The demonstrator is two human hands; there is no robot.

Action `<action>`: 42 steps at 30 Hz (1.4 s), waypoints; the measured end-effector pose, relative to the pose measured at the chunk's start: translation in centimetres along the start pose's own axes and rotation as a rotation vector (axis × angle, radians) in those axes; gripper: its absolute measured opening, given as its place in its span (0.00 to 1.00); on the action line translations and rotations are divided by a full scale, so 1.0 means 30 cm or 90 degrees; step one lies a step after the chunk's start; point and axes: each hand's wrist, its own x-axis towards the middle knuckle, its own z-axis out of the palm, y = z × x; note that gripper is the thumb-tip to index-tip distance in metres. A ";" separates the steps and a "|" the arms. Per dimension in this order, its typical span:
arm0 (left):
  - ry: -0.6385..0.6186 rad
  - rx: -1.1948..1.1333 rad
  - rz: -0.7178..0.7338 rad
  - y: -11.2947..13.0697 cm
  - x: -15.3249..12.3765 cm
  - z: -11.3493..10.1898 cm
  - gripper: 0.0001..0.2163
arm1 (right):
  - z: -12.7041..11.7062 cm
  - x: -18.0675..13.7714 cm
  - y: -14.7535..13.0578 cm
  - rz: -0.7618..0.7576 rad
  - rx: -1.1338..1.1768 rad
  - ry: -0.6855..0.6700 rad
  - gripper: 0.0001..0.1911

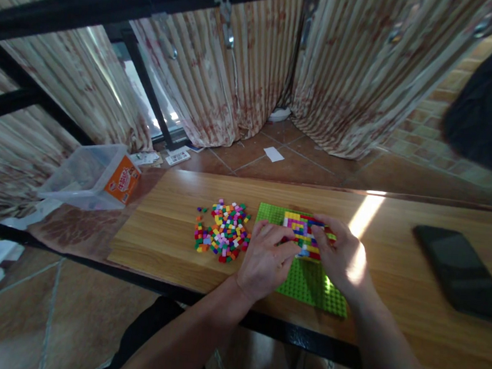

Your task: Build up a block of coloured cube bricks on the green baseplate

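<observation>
Right of centre in the frame, the left hand (pixel 268 257) and right hand (pixel 343 256) meet over a multicoloured patch of toy building bricks (pixel 298 226) on a green studded baseplate (pixel 313 287), their fingers bent and close to the bricks, though whether they pinch one I cannot tell. The baseplate lies on the wooden table (pixel 165 228), with a loose brick pile (pixel 228 231) just beside it at centre. A dark tablet-like device (pixel 462 269) lies at the right of the frame.

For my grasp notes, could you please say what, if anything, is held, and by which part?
It cannot be told: left hand and right hand partly cover the assembled bricks.
</observation>
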 end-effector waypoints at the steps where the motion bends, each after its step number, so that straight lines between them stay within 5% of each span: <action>1: 0.004 -0.001 0.001 0.000 -0.001 0.002 0.09 | 0.000 0.000 0.002 -0.003 0.000 0.002 0.20; 12: 0.005 0.012 -0.001 -0.001 -0.018 0.020 0.09 | -0.004 0.001 0.023 0.007 -0.015 -0.018 0.24; 22: -0.087 0.009 0.051 -0.022 0.001 -0.020 0.11 | -0.003 0.002 0.030 0.037 -0.003 -0.008 0.23; 30: 0.038 -0.103 -0.002 -0.078 -0.009 -0.092 0.10 | -0.004 0.000 0.033 0.034 -0.017 -0.020 0.23; 37: -0.255 -0.159 -0.259 -0.279 -0.055 -0.373 0.05 | -0.005 0.003 0.026 0.042 -0.022 -0.013 0.23; 42: -0.351 -0.036 -0.343 -0.317 -0.081 -0.437 0.05 | -0.001 0.001 0.032 0.034 -0.002 0.004 0.22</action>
